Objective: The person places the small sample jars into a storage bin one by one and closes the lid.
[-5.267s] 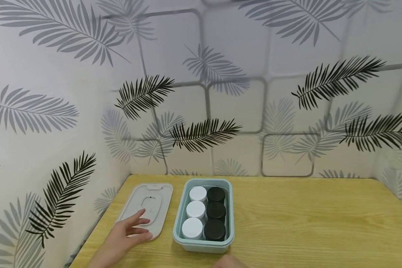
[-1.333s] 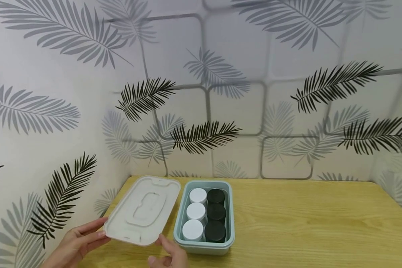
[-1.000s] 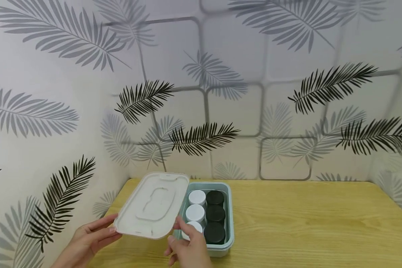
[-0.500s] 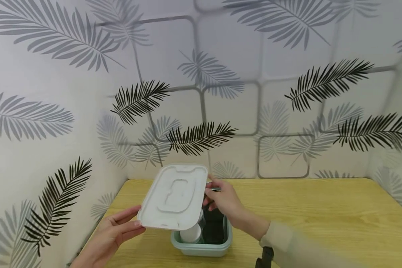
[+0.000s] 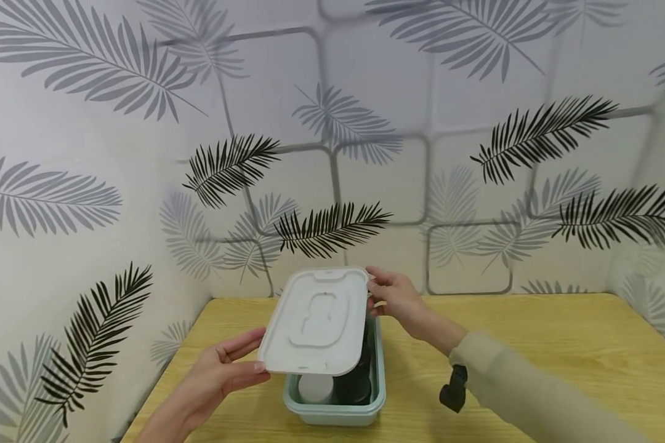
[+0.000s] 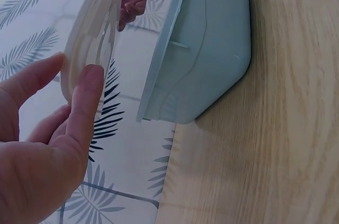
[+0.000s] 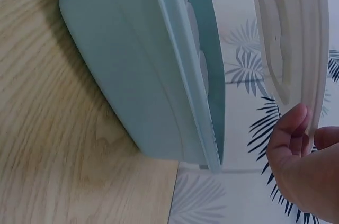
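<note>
Lid (image 5: pixel 316 323): white, rectangular, held tilted in the air just above the box.
Left hand (image 5: pixel 221 378): pinching the lid's near corner, thumb on top.
Right hand (image 5: pixel 396 298): gripping the lid's far corner.
Box (image 5: pixel 377 381): pale teal, on wooden table (image 5: pixel 532 357), jars (image 5: pixel 314 387) partly visible inside.

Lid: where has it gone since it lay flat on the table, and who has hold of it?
The lid left the table left of the box and moved right and up; it now hangs tilted above the box, not seated. The left hand holds its near left corner, the right hand its far right corner. The box and its jars stayed put.
</note>
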Demonstrator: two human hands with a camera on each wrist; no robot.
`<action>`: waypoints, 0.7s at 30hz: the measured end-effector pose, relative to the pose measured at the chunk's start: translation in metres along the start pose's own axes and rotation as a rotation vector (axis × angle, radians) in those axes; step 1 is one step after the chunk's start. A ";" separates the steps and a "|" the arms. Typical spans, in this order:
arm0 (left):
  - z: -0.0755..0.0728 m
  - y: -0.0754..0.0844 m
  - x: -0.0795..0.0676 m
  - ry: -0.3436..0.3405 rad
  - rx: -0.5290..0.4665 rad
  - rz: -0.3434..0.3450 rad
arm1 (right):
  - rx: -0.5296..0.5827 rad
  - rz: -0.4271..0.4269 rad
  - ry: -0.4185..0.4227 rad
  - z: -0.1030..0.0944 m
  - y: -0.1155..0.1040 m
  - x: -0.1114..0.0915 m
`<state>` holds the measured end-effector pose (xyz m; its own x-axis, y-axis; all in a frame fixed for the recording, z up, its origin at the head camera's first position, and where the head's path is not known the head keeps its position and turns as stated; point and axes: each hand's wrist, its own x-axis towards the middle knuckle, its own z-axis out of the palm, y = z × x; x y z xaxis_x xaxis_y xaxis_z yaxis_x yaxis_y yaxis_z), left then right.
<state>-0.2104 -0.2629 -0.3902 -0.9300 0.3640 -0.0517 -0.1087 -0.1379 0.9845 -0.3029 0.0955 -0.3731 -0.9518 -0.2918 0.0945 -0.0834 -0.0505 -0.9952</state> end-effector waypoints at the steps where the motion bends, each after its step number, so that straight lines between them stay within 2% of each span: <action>1: 0.001 0.001 0.002 -0.011 0.003 -0.002 | -0.002 0.002 -0.012 -0.002 -0.001 0.001; 9: 0.002 0.005 0.017 -0.126 0.064 -0.009 | 0.014 0.005 -0.056 -0.014 -0.008 0.003; 12: 0.003 0.007 0.023 -0.136 0.088 0.000 | 0.016 -0.006 -0.054 -0.017 -0.012 0.003; 15: 0.004 0.010 0.028 -0.115 0.123 0.002 | 0.031 -0.023 -0.042 -0.019 -0.016 0.004; 21: 0.015 0.017 0.036 -0.006 0.193 0.050 | 0.067 -0.058 -0.006 -0.024 -0.024 0.005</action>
<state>-0.2405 -0.2384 -0.3724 -0.9302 0.3670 -0.0014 0.0077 0.0232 0.9997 -0.3124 0.1178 -0.3492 -0.9440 -0.2927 0.1521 -0.1178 -0.1315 -0.9843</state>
